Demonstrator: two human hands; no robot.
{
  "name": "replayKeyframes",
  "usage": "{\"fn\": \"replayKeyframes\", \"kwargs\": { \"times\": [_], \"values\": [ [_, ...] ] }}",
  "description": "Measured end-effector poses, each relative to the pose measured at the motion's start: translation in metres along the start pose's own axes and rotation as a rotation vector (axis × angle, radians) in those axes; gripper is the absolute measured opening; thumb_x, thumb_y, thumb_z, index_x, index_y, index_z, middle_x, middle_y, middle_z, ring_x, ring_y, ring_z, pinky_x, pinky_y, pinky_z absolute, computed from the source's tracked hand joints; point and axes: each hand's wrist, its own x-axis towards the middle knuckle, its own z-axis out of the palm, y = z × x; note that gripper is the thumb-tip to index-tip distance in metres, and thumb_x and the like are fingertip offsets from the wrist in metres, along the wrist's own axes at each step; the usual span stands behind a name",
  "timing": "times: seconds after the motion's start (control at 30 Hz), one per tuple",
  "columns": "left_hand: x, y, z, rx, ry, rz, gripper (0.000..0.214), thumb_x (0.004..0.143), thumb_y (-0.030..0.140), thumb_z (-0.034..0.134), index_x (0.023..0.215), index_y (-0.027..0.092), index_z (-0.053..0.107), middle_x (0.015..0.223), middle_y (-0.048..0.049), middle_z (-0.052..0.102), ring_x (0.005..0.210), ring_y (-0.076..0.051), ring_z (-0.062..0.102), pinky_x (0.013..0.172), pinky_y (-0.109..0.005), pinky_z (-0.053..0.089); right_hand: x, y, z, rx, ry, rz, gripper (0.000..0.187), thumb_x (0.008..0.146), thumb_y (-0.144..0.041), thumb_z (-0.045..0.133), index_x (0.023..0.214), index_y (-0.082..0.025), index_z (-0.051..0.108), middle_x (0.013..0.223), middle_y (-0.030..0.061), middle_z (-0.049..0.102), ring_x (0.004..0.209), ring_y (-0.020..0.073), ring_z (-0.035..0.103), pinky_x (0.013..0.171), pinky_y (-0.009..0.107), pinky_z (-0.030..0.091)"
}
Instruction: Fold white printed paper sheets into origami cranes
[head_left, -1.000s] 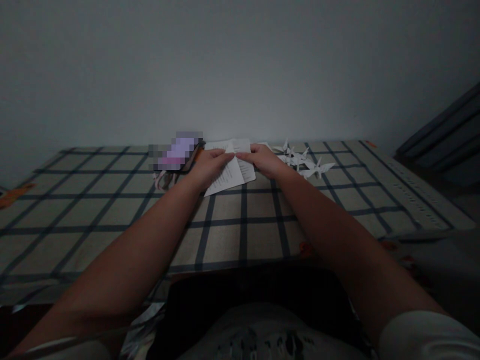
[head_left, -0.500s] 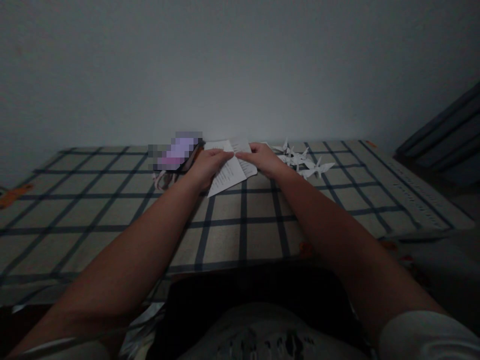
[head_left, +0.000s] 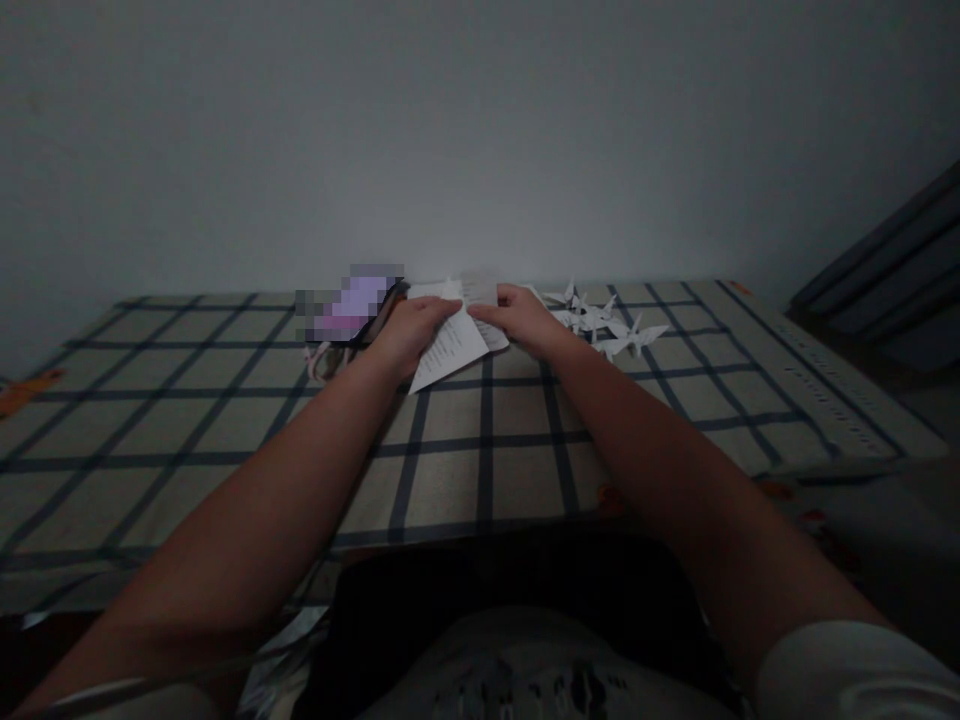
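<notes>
A sheet of white printed paper (head_left: 452, 350) is pinched between both hands above the far middle of the table. My left hand (head_left: 411, 328) is closed on its left part, thumb on top and pointing right. My right hand (head_left: 523, 318) grips the right part (head_left: 493, 338), its thumb close to the left thumb. A slanted line divides the two parts; I cannot tell whether it is a fold or a tear. Just right of my right hand lie several white folded paper cranes (head_left: 600, 318).
A phone (head_left: 358, 305) with a blurred-out lit screen leans left of my left hand, a pale cord (head_left: 319, 360) below it. The checked tablecloth (head_left: 517, 470) covers the table, which meets a plain wall (head_left: 480, 130) behind. Dark striped fabric (head_left: 900, 270) stands at the far right.
The paper's lower and right edges have shifted slightly left, and less of its right part shows below my right hand. Both hands have barely moved and keep their grip.
</notes>
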Motion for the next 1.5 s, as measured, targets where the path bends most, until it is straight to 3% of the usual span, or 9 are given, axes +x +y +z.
{"fn": "replayKeyframes", "kwargs": {
  "times": [0.17,0.33,0.57,0.8,1.07,1.23,1.33,1.5],
  "values": [
    [0.0036,-0.0039,-0.0029,0.022,-0.064,-0.036,0.023,0.069,0.03,0.075,0.082,0.013,0.069,0.08,-0.0115,0.074,0.066,-0.022,0.071,0.065,-0.033,0.058,-0.0002,0.0013,-0.003,0.049,-0.01,0.079,0.025,0.076,-0.035,0.075,0.091,-0.016,0.071,0.096,0.0075,0.076,0.08,0.0168,0.069,0.075,0.031,0.056],
    [0.002,-0.0041,-0.0027,0.029,-0.095,-0.027,0.026,0.068,0.029,0.075,0.087,0.011,0.071,0.081,-0.0125,0.075,0.068,-0.021,0.071,0.065,-0.031,0.058,0.0011,0.0038,-0.003,0.125,-0.057,0.105,0.026,0.075,-0.036,0.076,0.092,-0.017,0.072,0.097,0.0074,0.076,0.082,0.0171,0.069,0.077,0.032,0.056],
    [0.0032,-0.0047,-0.0012,-0.035,-0.046,-0.027,0.021,0.07,0.026,0.074,0.085,0.012,0.069,0.08,-0.0087,0.074,0.067,-0.019,0.071,0.067,-0.03,0.058,0.0002,-0.0019,-0.0012,-0.159,0.063,-0.063,0.03,0.077,-0.043,0.072,0.092,-0.017,0.072,0.098,0.006,0.075,0.088,0.0186,0.067,0.081,0.033,0.053],
    [0.0005,-0.0013,-0.0001,0.016,-0.021,-0.011,0.024,0.072,0.027,0.073,0.091,0.012,0.069,0.082,-0.0101,0.074,0.067,-0.019,0.071,0.065,-0.03,0.057,0.0023,0.004,-0.0034,0.078,-0.047,0.042,0.03,0.074,-0.038,0.076,0.094,-0.015,0.072,0.1,0.0085,0.075,0.084,0.0176,0.068,0.082,0.033,0.054],
    [-0.0022,-0.0013,0.0018,0.026,-0.043,-0.018,0.027,0.072,0.024,0.073,0.095,0.01,0.07,0.085,-0.0126,0.076,0.069,-0.021,0.072,0.065,-0.029,0.058,0.0024,0.0062,-0.0045,0.163,-0.092,0.09,0.029,0.074,-0.038,0.077,0.092,-0.016,0.073,0.098,0.0076,0.076,0.084,0.0164,0.069,0.082,0.031,0.055],
    [0.0006,-0.0035,0.0018,0.008,0.0,-0.027,0.026,0.073,0.023,0.072,0.095,0.011,0.069,0.084,-0.0119,0.076,0.07,-0.022,0.072,0.067,-0.031,0.059,0.0005,-0.0003,-0.0018,-0.064,0.028,-0.009,0.029,0.077,-0.04,0.073,0.09,-0.014,0.073,0.094,0.0068,0.075,0.083,0.0174,0.068,0.081,0.033,0.054],
    [0.0024,-0.0036,0.0012,-0.033,-0.015,-0.013,0.024,0.073,0.022,0.071,0.095,0.011,0.07,0.083,-0.0103,0.076,0.069,-0.02,0.072,0.068,-0.03,0.06,0.0009,-0.0004,-0.0005,-0.048,0.069,-0.042,0.028,0.077,-0.04,0.073,0.091,-0.015,0.072,0.095,0.006,0.075,0.084,0.0176,0.068,0.082,0.034,0.054],
    [0.0006,-0.0007,0.0013,-0.034,0.003,0.005,0.028,0.074,0.021,0.071,0.1,0.01,0.069,0.085,-0.0121,0.076,0.078,-0.025,0.074,0.081,-0.039,0.061,0.0033,0.0063,-0.0036,0.137,-0.061,0.065,0.028,0.075,-0.036,0.076,0.094,-0.016,0.072,0.099,0.007,0.075,0.084,0.0164,0.069,0.082,0.033,0.057]
  ]
}}
